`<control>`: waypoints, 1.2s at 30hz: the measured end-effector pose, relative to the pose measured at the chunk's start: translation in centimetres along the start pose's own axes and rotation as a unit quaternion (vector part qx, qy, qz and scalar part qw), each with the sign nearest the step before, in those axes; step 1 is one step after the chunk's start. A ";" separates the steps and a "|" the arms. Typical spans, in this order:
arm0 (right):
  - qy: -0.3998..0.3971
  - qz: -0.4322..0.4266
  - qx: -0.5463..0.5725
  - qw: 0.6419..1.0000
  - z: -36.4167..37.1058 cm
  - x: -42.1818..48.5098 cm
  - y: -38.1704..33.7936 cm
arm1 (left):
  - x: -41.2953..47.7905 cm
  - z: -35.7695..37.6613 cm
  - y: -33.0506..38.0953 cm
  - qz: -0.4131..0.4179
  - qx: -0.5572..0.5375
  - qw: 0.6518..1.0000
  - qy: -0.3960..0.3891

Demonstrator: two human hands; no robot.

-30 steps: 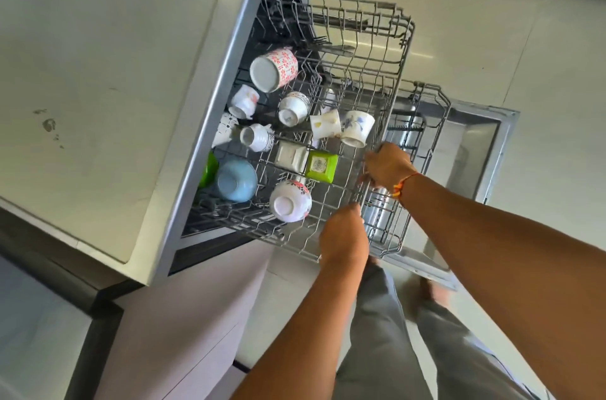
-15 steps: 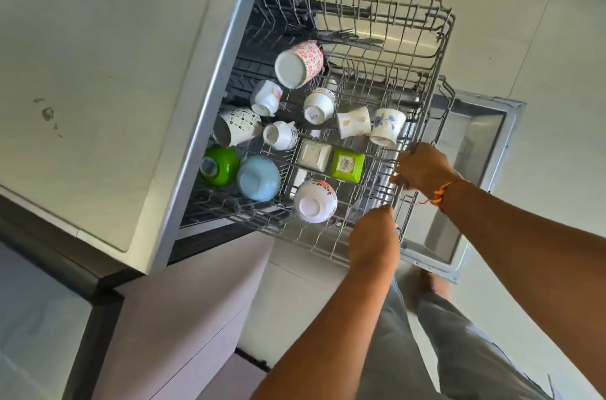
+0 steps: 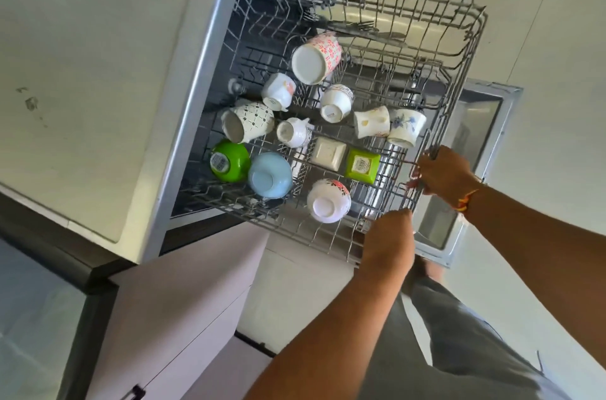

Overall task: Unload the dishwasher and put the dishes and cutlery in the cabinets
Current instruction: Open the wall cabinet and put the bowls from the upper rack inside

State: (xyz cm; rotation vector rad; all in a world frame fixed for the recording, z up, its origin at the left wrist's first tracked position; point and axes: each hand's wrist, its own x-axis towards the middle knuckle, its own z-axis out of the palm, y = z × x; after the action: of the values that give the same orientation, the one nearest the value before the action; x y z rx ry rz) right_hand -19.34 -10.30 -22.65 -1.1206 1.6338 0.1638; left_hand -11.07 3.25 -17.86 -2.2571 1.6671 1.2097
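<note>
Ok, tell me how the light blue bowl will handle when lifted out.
The light blue bowl lies base-up; its smooth, glossy outside probably slips easily. Round-sided, it may roll if tipped. Material unclear, so treat it as breakable.

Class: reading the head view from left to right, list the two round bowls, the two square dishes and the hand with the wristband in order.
green bowl → blue bowl → white square dish → green square dish → right hand, gripping the rack
</note>
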 end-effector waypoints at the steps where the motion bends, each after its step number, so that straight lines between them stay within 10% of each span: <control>1: 0.004 0.004 0.006 1.000 -0.2 -0.2 -0.2 | 0.0 0.2 0.4 -0.002 -0.005 1.000 0.003; 11: 0.087 0.004 -0.030 0.996 -0.3 -2.6 -0.8 | 0.2 0.0 -1.6 0.028 -0.056 0.998 0.026; 14: 0.266 -0.168 -0.236 0.919 0.2 -5.1 -1.6 | -0.1 -1.4 -4.1 -0.009 -0.097 0.986 0.136; 18: 0.129 -0.324 -0.345 0.871 3.0 -5.6 -3.6 | 2.1 -4.7 -8.2 -0.068 -0.011 0.976 0.205; 28: 0.122 -0.050 -0.193 0.972 11.1 -1.4 -5.1 | 11.1 -6.7 -11.5 -0.145 0.001 0.978 0.147; 36: 0.139 0.045 -0.117 0.982 13.5 0.8 -4.2 | 12.4 -5.4 -11.9 -0.174 -0.010 0.970 0.171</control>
State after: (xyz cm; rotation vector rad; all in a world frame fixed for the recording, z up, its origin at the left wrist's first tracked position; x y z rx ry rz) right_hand -7.04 -4.79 -26.89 -1.2927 1.9542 0.2744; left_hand 2.97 -4.21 -26.31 -2.7433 1.2597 0.7976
